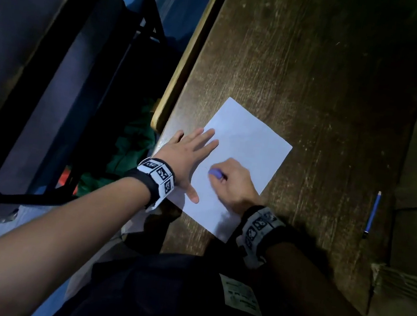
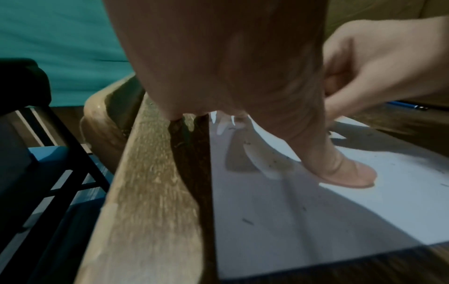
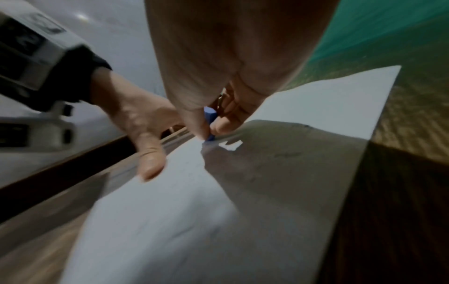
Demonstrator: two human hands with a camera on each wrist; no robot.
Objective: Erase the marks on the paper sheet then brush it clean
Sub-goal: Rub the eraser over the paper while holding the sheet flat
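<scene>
A white paper sheet (image 1: 249,147) lies near the left edge of a dark wooden desk (image 1: 309,64). My left hand (image 1: 192,153) lies flat on the sheet's left side, fingers straight, and its thumb (image 2: 340,169) presses the paper (image 2: 316,211). My right hand (image 1: 233,182) pinches a small blue eraser (image 1: 215,172) and holds its tip against the paper (image 3: 170,221). In the right wrist view the eraser (image 3: 210,115) sits between thumb and fingers. Small dark crumbs (image 2: 248,221) lie scattered on the sheet.
A blue pencil (image 1: 372,214) lies on the desk to the right of the sheet. The desk's rounded wooden edge (image 1: 189,56) runs just left of the paper, with black chair frames (image 1: 126,47) and green cloth (image 1: 129,144) below it.
</scene>
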